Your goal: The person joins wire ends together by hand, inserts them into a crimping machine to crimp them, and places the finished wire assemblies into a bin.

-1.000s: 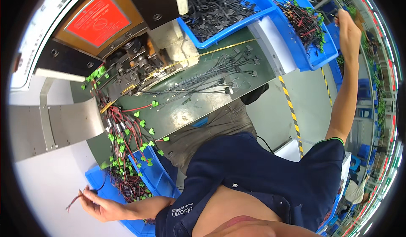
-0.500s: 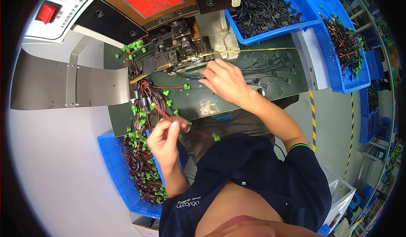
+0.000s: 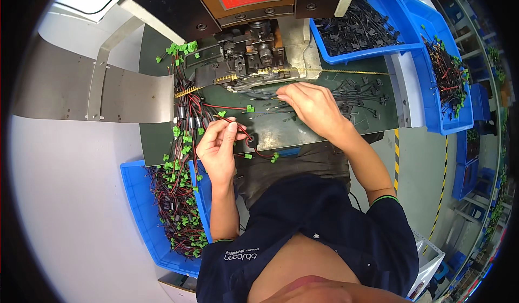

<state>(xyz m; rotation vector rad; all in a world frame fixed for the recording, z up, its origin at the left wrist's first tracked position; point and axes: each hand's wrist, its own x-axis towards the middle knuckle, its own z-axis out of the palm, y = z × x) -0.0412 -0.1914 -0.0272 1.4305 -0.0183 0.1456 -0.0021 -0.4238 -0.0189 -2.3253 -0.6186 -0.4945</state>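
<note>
My left hand (image 3: 219, 149) is closed in a pinch on a red and black wire lead (image 3: 241, 128), held over the front edge of the green bench. A dark cylindrical sleeve (image 3: 251, 141) hangs on this lead beside my fingers, and a green connector (image 3: 274, 157) is at its lower end. Farther right, my right hand (image 3: 315, 108) has its thumb and fingertips together on thin black cable leads (image 3: 259, 94) just in front of the crimping press (image 3: 259, 54). Its fingertips partly hide the leads. A gold terminal strip (image 3: 346, 71) runs through the press.
Finished-looking red and black leads with green connectors (image 3: 186, 114) pile up at the bench's left. More fill a blue bin (image 3: 132, 195) below. Black cables (image 3: 362, 95) lie at right, with blue bins (image 3: 367, 54) behind. A curved metal chute (image 3: 130, 97) stands left.
My left hand has moved up toward the bench with the red and black lead. My right fingertips have come down from beside the press onto the black cable leads. The whole view has shifted slightly.
</note>
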